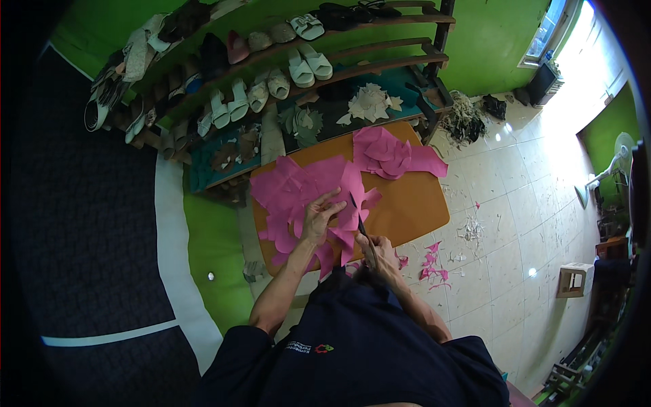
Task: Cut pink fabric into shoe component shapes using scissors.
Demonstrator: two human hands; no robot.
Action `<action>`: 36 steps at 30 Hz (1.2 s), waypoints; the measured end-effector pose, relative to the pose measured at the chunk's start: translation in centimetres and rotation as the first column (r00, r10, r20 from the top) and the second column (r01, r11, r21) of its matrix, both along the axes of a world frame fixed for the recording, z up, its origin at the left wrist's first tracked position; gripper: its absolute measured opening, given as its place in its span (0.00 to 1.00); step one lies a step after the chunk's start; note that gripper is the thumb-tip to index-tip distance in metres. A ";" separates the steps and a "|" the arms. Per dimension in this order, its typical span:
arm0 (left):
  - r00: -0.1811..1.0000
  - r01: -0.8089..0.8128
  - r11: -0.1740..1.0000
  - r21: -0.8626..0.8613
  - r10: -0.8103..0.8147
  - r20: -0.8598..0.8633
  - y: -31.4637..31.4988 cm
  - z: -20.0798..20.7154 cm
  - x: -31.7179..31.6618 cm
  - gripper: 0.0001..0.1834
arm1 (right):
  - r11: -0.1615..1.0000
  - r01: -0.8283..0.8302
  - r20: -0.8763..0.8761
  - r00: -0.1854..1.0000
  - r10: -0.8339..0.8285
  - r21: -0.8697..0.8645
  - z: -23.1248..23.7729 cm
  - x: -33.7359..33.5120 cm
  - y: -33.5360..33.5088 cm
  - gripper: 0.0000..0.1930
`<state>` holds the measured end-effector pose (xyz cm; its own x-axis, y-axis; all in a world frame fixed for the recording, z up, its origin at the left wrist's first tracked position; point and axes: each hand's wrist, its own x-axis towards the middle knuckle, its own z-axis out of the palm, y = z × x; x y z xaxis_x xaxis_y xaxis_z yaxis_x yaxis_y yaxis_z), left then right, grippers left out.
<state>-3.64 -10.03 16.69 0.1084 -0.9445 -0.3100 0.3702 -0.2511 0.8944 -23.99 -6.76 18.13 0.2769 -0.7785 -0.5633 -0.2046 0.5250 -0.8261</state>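
- A shoe rack (pixel 386 67) lines the wall beyond the orange table (pixel 410 211), white sandals (pixel 310 66) among its pairs; grey-green cutouts (pixel 300 125) and cream cutouts (pixel 371 104) lie low on it.
- Pink pieces (pixel 277 184), matte, curved and pointed, overlap in a loose spread across the table's left half, partly covered by a forearm.
- The left hand (pixel 320 218) rests over that spread above the table, fingers bent and parted; whether it pinches material cannot be told.
- A broad pink sheet (pixel 350 180), smooth and unevenly edged, lies just beside those fingers, left of the table's middle.
- Dark scissors (pixel 361 227) meet the sheet above the table's near side, their handles largely hidden by fingers.
- The right hand (pixel 381 252) grips the scissors at the table's near edge.
- A second pink pile (pixel 388 154) crowds the table's far side, one flap reaching past its right edge.
- Pink scraps (pixel 432 263) and pale shavings (pixel 472 229) litter the tiles right of the table.
- A white fan (pixel 618 157) stands well right of the table.
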 end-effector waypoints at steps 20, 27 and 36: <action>0.985 0.164 0.985 0.059 -0.167 0.042 -4.1 -1.6 1.8 0.25 | 0.975 -0.213 -0.025 0.977 0.212 -0.065 -2.8 -1.0 -8.0 0.40; 0.963 0.191 0.968 0.160 -0.216 0.158 -4.5 -3.0 6.3 0.24 | 0.966 -0.191 -0.162 0.973 0.163 -0.173 -3.8 -1.3 -10.6 0.38; 0.759 -0.279 0.959 0.050 0.188 0.624 -1.5 -8.8 12.1 0.25 | 0.984 0.040 -0.288 0.953 -0.090 -0.175 -11.5 -6.1 -9.4 0.34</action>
